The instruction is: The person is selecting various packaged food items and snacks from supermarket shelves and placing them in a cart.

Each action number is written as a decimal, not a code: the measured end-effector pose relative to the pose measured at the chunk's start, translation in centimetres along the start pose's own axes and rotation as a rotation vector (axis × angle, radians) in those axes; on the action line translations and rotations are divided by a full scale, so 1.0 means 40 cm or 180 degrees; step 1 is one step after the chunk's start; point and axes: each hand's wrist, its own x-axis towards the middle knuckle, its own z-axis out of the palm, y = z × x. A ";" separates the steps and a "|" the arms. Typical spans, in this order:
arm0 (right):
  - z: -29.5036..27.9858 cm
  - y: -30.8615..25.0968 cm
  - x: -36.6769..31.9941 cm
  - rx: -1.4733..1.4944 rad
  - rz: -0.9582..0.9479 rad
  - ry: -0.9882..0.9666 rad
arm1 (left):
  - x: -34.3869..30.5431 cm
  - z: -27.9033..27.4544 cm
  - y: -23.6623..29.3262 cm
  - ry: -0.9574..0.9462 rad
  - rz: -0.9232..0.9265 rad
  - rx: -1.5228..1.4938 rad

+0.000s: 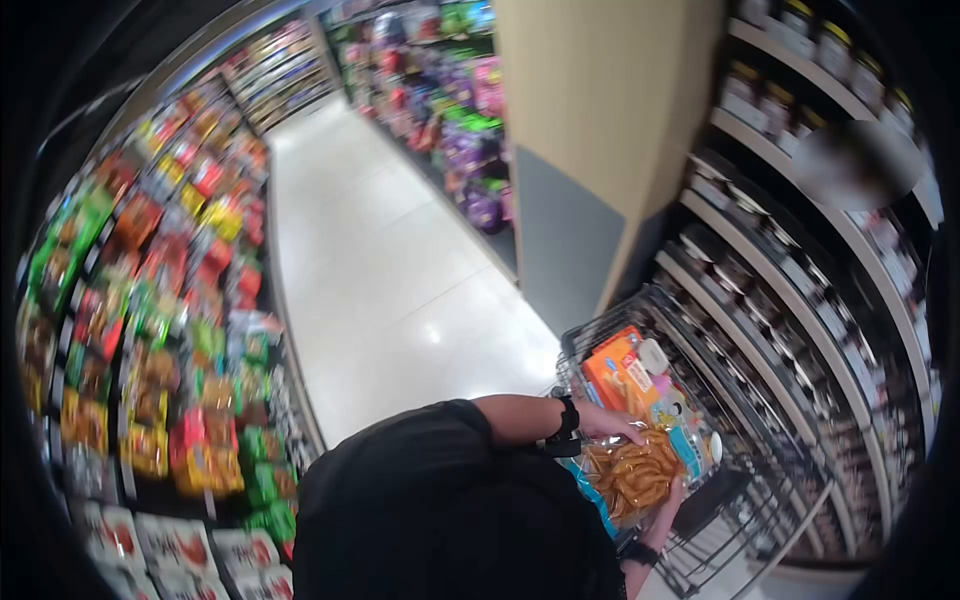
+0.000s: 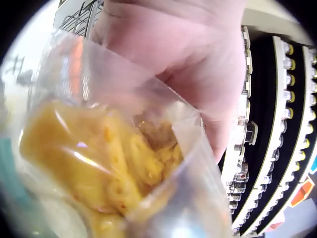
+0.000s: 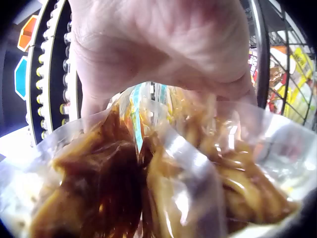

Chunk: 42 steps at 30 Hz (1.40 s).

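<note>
Both hands hold clear plastic bags of glossy brown food pieces [image 1: 640,472] over a shopping cart. My left hand [image 1: 608,424] grips the upper left side in the head view, thumb lying on the plastic. In the left wrist view that hand [image 2: 173,54] is above a bag of yellow-brown pieces [image 2: 99,158], its fingers partly hidden behind the film. My right hand [image 1: 664,516] holds the lower right edge. The right wrist view shows this hand [image 3: 163,49] spanning the top of two bulging brown portions [image 3: 99,183], fingertips hidden behind the plastic.
The wire cart [image 1: 735,520] holds an orange box [image 1: 618,372] and a white-capped container [image 1: 652,356]. Shelves of jars [image 1: 800,290] curve close on the right. A wood-toned pillar [image 1: 600,110] stands ahead. Snack racks [image 1: 190,300] line the left of the pale aisle floor [image 1: 400,250].
</note>
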 end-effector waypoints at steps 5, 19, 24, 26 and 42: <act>-0.102 0.027 -0.085 -0.0183 0.0475 0.0193 | -0.034 0.059 0.035 -0.0372 0.0298 -0.0079; 0.104 -0.016 0.002 -0.0827 -0.1317 0.1010 | 0.173 -0.027 0.144 -0.0931 0.1048 -0.0044; 0.043 0.048 -0.056 -0.0484 -0.1393 0.1261 | 0.196 0.022 0.149 -0.1107 0.0535 -0.0085; 0.033 0.065 -0.100 -0.0101 -0.1424 0.1333 | 0.199 0.080 0.149 -0.1296 0.0668 0.0263; 0.090 0.285 -0.299 -0.0189 -0.1433 0.2196 | 0.107 0.161 -0.039 -0.1918 0.0522 0.0649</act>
